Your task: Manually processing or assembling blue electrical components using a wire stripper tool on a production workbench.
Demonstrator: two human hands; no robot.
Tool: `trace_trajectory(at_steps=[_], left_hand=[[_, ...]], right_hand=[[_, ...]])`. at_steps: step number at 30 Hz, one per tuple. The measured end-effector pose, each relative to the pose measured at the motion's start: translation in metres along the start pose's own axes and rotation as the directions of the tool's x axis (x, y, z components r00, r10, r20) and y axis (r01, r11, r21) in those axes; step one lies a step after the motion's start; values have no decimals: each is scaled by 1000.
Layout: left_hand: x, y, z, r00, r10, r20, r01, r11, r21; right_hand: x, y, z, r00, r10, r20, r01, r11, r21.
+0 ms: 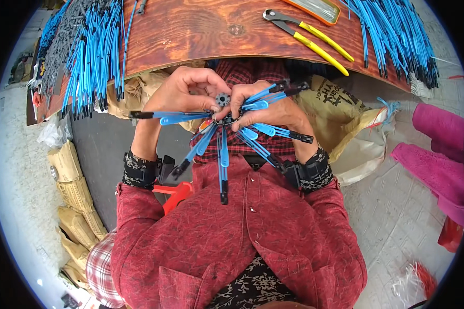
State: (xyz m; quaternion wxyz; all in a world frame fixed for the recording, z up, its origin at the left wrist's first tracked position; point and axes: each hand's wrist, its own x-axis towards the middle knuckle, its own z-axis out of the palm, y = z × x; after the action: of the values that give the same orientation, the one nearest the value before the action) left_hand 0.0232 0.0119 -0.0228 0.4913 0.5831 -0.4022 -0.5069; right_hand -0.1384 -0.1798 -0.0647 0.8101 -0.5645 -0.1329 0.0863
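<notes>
Between my hands, over my lap, is a partly assembled umbrella frame: blue ribs (224,154) with black ends fan outward from a small centre. A dark grey notched hub (222,98) sits at that centre, between my fingertips. My left hand (186,91) is closed, its thumb and fingers pinching beside the hub where the ribs meet. My right hand (273,110) is closed around the inner rib ends, and several ribs stick out between and below its fingers. Fine wire seems to run through the rib ends; the fingers partly hide the joint.
Ahead, the wooden table (191,33) bears yellow-handled cutters (314,44), an orange-rimmed tray of thin metal pieces (319,9), and piles of blue ribs at left (99,51) and right (397,38). A woven sack (340,116) lies right below the table; pink cloths (433,170) are farther right.
</notes>
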Motion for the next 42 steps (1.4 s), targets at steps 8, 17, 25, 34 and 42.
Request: trace_trajectory(at_steps=[8,17,25,34,42], left_hand=[[-11,-8,6,978,210,22,-211,970,118],[-5,-15,15,998,56,-9,-56,978,-202],[-10,-3,6,991,-99,88,117,967,-226],[-2,6,1,984,-134,113,139,990,-37],[1,6,9,996,55,64,-55,998,-12]], right_hand=[[1,3,2,999,-37,37,47,950,-310],[0,-3,4,986,153,-69,-166,941,-295],[-3,1,4,997,73,-31,-78,976,-202],[-1,-3,7,994,70,-85,-97,923,-372],[-3,0,9,985,49,-167,-110,920,-377]])
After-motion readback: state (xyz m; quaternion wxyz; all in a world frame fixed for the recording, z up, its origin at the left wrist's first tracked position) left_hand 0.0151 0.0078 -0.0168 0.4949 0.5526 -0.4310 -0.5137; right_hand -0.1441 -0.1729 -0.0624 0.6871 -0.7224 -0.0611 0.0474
